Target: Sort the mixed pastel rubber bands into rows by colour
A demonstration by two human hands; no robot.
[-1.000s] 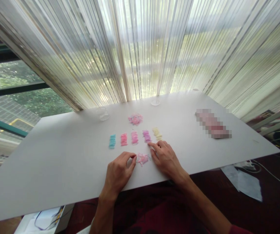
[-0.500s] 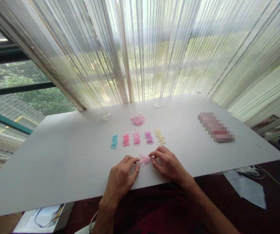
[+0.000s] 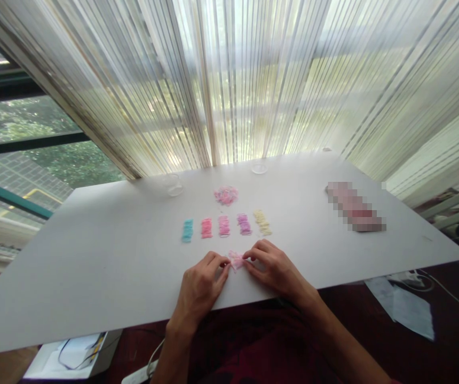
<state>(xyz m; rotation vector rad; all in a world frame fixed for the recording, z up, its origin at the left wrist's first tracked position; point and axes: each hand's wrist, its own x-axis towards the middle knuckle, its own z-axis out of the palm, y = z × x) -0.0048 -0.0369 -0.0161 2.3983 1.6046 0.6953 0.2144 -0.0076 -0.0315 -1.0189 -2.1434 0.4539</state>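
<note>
left hand (image 3: 202,280): left edge of nearer pink pile (image 3: 236,260), thumb+index drawn together | right hand (image 3: 274,269): right edge, pretty much same pinch | forearms (image 3: 345,337): near side

head-worn camera; looks forward and down over table (image 3: 105,272); left hand (image 3: 200,280) and right hand (image 3: 275,268) near; curtain (image 3: 249,80) beyond
</note>
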